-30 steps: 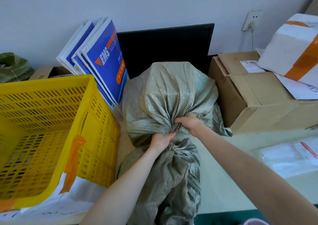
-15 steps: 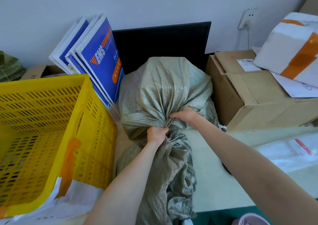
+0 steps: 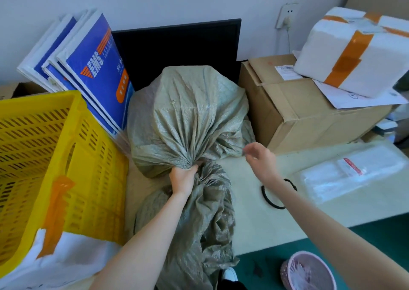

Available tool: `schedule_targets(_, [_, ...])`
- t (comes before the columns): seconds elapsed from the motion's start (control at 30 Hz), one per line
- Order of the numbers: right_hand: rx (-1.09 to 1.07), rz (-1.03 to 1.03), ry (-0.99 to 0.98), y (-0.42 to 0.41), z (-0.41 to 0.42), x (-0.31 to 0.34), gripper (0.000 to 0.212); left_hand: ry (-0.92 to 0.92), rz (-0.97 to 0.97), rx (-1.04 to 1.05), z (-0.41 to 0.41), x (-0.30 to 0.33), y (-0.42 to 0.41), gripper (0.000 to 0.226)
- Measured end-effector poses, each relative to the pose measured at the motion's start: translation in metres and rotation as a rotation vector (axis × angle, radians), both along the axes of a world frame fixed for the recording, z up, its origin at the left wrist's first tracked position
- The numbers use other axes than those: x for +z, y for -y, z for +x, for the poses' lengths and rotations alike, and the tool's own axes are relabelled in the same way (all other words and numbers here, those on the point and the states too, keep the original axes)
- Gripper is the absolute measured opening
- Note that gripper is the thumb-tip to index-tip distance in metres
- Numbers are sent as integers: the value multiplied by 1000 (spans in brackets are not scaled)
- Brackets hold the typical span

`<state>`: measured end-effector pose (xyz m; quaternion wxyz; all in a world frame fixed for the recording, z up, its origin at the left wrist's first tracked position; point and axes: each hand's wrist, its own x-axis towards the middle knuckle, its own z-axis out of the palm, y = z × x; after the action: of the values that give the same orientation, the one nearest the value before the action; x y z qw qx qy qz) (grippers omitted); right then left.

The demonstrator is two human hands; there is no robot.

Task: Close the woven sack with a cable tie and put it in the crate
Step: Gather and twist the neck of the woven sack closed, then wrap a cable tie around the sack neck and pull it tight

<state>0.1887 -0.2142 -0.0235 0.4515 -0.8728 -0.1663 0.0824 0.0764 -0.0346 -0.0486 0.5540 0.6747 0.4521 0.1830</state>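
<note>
A grey-green woven sack [image 3: 190, 112] stands full on the table, its top gathered into a neck that hangs over the table's near edge. My left hand [image 3: 183, 179] is shut on that gathered neck. My right hand [image 3: 260, 159] hovers to the right of the sack, fingers apart and holding nothing. A black cable tie [image 3: 269, 199] lies curled on the table, partly hidden under my right forearm. The yellow slotted crate [image 3: 73, 156] stands at the left, touching distance from the sack.
Blue-and-white envelopes [image 3: 95, 68] lean against the wall behind the crate. A cardboard box [image 3: 298, 112] with a taped white parcel [image 3: 354, 52] sits at the right. A clear plastic packet [image 3: 354, 174] lies on the table; a pink bin [image 3: 307, 272] stands on the floor.
My right hand has let go of the sack's neck and moved off to the right. My left hand still grips the neck. The view has tilted down a little.
</note>
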Motion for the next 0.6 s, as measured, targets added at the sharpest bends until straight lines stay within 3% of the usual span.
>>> schedule_targets(0.13, [-29, -59, 56, 33, -7, -18, 21, -31, -12, 21, 0, 5, 5, 12])
schedule_targets(0.3, [-200, -157, -7, 70, -2, -38, 25, -47, 3, 14, 0, 3, 3, 20])
schedule_targets(0.43, [-288, -331, -10, 102, 6, -53, 30, -38, 27, 6, 1, 0, 4, 31])
schedule_targets(0.6, [-248, -669, 64, 131, 12, -73, 34, -23, 38, -16, 0, -1, 5, 32])
